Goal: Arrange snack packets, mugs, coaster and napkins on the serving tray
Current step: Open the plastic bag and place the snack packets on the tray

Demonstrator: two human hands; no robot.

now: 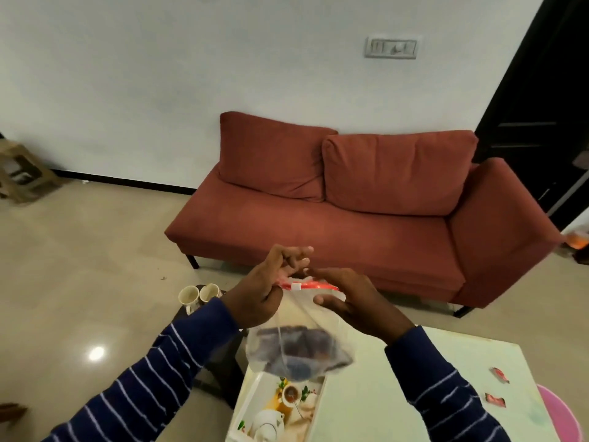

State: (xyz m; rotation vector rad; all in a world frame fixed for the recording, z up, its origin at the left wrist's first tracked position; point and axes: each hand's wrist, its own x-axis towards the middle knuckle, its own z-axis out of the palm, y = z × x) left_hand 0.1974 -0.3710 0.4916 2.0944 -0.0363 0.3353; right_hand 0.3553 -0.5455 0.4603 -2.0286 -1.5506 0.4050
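Head view: pale green counter (376, 393) carries a white serving tray (255, 400) with a tea print, plus two red sachets (495, 401). Left hand (258, 295) fingers pinch the red seal of a clear snack packet (299, 346) held above the tray; right hand (353, 301) fingers released beside it. Two mugs (197, 295) on a dark stool. Red sofa (350, 202) behind, beige floor.

- Above the serving tray (251, 400), a clear zip bag (296, 339) hangs from both hands, blocking a straight drop onto its far end.
- Right of the tray, the desk (366, 393) lies bare; two small red packets (495, 401) sit near its right edge.
- Beyond the tray's left, two mugs (197, 296) crowd a dark stool.
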